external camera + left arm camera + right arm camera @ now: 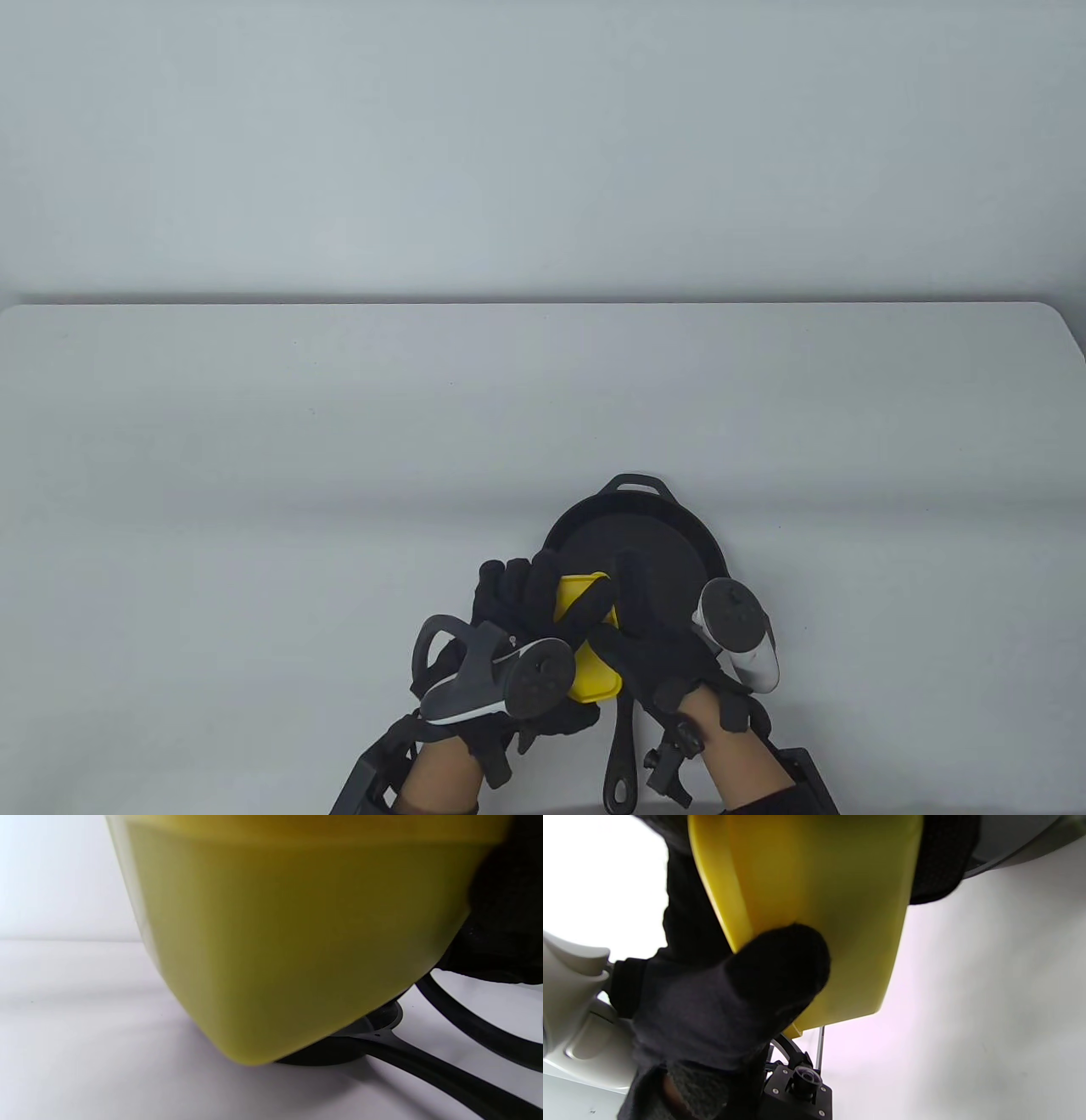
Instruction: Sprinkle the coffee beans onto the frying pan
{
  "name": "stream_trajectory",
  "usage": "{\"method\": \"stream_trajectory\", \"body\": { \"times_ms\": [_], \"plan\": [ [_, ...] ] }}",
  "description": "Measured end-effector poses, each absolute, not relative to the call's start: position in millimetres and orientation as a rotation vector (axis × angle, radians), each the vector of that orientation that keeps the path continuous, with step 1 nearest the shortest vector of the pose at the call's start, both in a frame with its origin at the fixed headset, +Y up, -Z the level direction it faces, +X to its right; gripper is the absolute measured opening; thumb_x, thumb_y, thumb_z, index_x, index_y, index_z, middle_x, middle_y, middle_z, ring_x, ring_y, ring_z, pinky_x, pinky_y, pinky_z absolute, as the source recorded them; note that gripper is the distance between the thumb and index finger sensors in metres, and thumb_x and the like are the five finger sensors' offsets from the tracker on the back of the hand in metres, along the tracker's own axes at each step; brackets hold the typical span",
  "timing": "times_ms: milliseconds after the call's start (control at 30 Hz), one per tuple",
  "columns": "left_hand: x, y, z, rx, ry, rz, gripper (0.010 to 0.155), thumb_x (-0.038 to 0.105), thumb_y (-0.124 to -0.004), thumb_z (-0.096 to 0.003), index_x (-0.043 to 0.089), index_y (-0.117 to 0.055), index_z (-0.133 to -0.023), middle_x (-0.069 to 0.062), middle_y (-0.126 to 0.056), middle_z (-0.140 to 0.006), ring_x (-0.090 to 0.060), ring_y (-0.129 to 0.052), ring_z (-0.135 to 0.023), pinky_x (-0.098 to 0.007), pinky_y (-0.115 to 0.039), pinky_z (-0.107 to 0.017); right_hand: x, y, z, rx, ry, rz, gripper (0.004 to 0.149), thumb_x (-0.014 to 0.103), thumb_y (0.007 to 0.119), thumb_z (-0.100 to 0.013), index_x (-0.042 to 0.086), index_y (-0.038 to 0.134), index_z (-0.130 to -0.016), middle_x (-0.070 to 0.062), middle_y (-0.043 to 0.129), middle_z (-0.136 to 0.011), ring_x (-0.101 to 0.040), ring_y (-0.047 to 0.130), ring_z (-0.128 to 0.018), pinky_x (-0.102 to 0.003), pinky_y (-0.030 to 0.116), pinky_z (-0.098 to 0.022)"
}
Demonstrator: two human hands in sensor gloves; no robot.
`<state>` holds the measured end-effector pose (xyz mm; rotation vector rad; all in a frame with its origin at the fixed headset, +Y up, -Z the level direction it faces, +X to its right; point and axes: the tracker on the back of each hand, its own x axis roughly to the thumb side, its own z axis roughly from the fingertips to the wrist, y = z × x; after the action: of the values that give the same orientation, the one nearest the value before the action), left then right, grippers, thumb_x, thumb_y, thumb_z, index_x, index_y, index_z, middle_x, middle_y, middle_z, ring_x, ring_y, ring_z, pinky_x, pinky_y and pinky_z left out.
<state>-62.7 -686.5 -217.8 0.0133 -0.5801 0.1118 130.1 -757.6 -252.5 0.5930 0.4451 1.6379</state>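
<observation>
A black cast-iron frying pan point(670, 535) sits on the white table near the front edge, its long handle point(622, 755) pointing toward me. Both gloved hands hold a yellow plastic container point(585, 632) above the pan's near left rim. My left hand point(517, 607) grips it from the left, my right hand point(653, 624) from the right. The container fills the left wrist view point(288, 942), with the pan's handle point(445, 1082) below it. In the right wrist view my thumb point(763, 984) presses on the container point(831, 899). No coffee beans show in any view.
The white table point(339, 441) stretches wide to the left, right and back of the pan. A pale wall point(543, 144) rises behind the table's far edge.
</observation>
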Motion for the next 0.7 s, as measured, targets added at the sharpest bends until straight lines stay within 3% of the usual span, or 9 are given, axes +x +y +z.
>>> {"method": "stream_trajectory", "body": {
  "times_ms": [67,167,267,367,467,533,633,700],
  "plan": [
    [-66,-691,-217,0.012,-0.554,0.188,0.111,0.088,-0.078,-0.0217,0.045,-0.026,-0.109,-0.019,-0.029,-0.119,-0.049,-0.041,-0.111,-0.068,-0.036,-0.079,134,-755,-252,0.538,0.377,1.697,0.08,0.047,0.055,-0.064,0.016,-0.006,-0.103,-0.03,-0.01,-0.099,-0.054,0.076,-0.072,-0.05,0.081,-0.048],
    [-86,-699,-217,0.0,-0.54,0.456,0.104,0.09,-0.059,-0.03,0.043,-0.009,-0.107,-0.011,-0.004,-0.116,-0.046,-0.011,-0.11,-0.067,-0.021,-0.076,144,-753,-251,0.383,0.296,1.68,0.072,0.044,0.054,-0.065,0.012,0.007,-0.109,-0.031,0.002,-0.102,-0.055,0.079,-0.066,-0.05,0.082,-0.042],
    [-113,-715,-217,0.127,-0.441,0.908,0.096,0.086,-0.055,-0.0359,0.041,-0.012,-0.109,-0.012,-0.009,-0.117,-0.044,-0.014,-0.111,-0.066,-0.018,-0.076,156,-755,-250,0.292,0.217,1.651,0.071,0.044,0.053,-0.065,0.01,0.01,-0.109,-0.034,0.006,-0.102,-0.055,0.08,-0.063,-0.049,0.083,-0.04],
    [-127,-733,-222,0.018,-0.41,1.191,0.095,0.086,-0.048,-0.039,0.04,0.001,-0.106,-0.011,0.004,-0.113,-0.044,-0.002,-0.107,-0.064,-0.007,-0.072,163,-756,-249,0.281,0.192,1.544,0.071,0.044,0.05,-0.066,0.009,0.006,-0.109,-0.034,0.004,-0.102,-0.055,0.078,-0.065,-0.049,0.082,-0.042],
    [-125,-749,-231,-0.113,-0.375,1.406,0.091,0.085,-0.035,-0.0413,0.037,0.01,-0.104,-0.013,0.01,-0.109,-0.045,0.002,-0.104,-0.064,-0.01,-0.071,162,-755,-249,0.316,0.192,1.451,0.071,0.045,0.049,-0.066,0.01,0.003,-0.108,-0.034,0.001,-0.102,-0.055,0.077,-0.068,-0.049,0.081,-0.044],
    [-117,-765,-235,-0.244,-0.403,1.645,0.089,0.084,-0.033,-0.0422,0.038,0.014,-0.102,-0.014,0.015,-0.106,-0.046,0.006,-0.101,-0.064,-0.009,-0.07,160,-754,-249,0.37,0.215,1.417,0.071,0.045,0.047,-0.067,0.01,0.002,-0.108,-0.034,0.0,-0.102,-0.054,0.076,-0.069,-0.049,0.081,-0.046],
    [-99,-786,-234,-0.41,-0.384,1.991,0.088,0.085,-0.035,-0.0401,0.042,0.014,-0.1,-0.016,0.014,-0.106,-0.049,-0.002,-0.103,-0.063,-0.022,-0.075,153,-754,-247,0.399,0.252,1.396,0.071,0.045,0.045,-0.067,0.009,-0.002,-0.106,-0.035,-0.002,-0.1,-0.055,0.075,-0.07,-0.049,0.08,-0.046],
    [-89,-792,-231,-0.464,-0.36,2.07,0.088,0.086,-0.035,-0.0393,0.045,0.012,-0.101,-0.016,0.009,-0.108,-0.05,-0.013,-0.105,-0.062,-0.034,-0.076,149,-755,-246,0.396,0.276,1.421,0.072,0.044,0.045,-0.066,0.006,-0.003,-0.105,-0.036,-0.003,-0.099,-0.056,0.074,-0.07,-0.049,0.08,-0.046]
  ]
}}
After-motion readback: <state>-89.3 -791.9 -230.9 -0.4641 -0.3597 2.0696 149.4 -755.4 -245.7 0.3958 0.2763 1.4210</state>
